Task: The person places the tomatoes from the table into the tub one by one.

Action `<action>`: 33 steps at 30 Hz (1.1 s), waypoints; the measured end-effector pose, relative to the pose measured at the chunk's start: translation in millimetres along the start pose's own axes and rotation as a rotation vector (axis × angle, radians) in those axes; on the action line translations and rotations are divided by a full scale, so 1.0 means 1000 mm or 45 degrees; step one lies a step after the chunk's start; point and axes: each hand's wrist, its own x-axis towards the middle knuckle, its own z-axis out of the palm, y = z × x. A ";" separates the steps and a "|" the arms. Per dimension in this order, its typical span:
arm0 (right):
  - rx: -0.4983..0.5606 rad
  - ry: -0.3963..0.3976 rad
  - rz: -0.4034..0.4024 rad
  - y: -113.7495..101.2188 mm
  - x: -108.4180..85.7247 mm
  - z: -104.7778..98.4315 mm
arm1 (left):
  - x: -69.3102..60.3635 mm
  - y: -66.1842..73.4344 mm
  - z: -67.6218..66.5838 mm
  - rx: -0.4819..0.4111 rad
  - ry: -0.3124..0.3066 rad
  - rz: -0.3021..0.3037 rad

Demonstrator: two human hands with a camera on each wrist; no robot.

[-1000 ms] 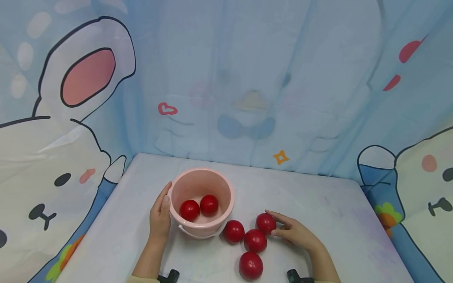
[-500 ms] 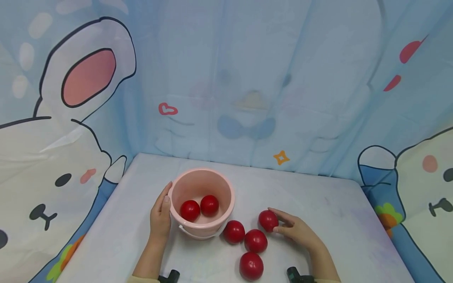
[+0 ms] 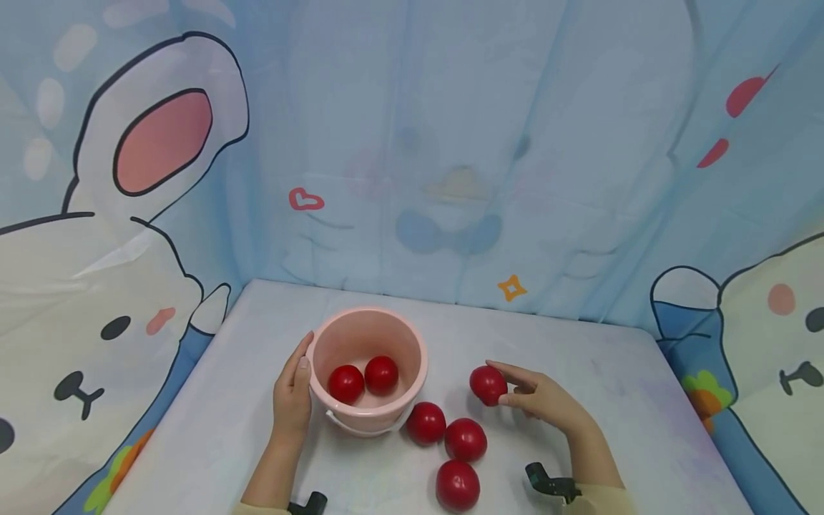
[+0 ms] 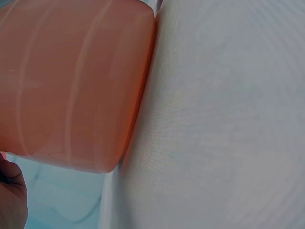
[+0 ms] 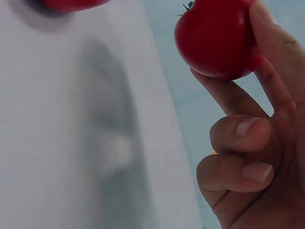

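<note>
The right hand [image 3: 537, 397] pinches a tomato [image 3: 488, 386] between thumb and fingers, above the table [image 3: 553, 343] and to the right of the pink bucket [image 3: 367, 336]. The tomato is round with no clear long axis; in the right wrist view its stem [image 5: 187, 8] points to the upper left, away from the palm. Its skin is glossy deep red, the stem green. The bucket stands upright, its mouth facing up, its walls smooth and pale. The left hand [image 3: 294, 392] rests against its side, fingers extended.
</note>
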 end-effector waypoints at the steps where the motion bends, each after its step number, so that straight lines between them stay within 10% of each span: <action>1: -0.005 -0.009 -0.028 -0.005 0.001 -0.004 | 0.000 0.000 0.000 0.001 0.000 0.001; 18: -0.145 -0.181 -0.366 -0.129 0.032 -0.058 | -0.001 0.002 0.000 0.029 0.004 -0.012; 33: -0.289 -0.527 -0.516 -0.241 0.075 -0.030 | 0.002 -0.001 0.000 -0.014 -0.024 -0.011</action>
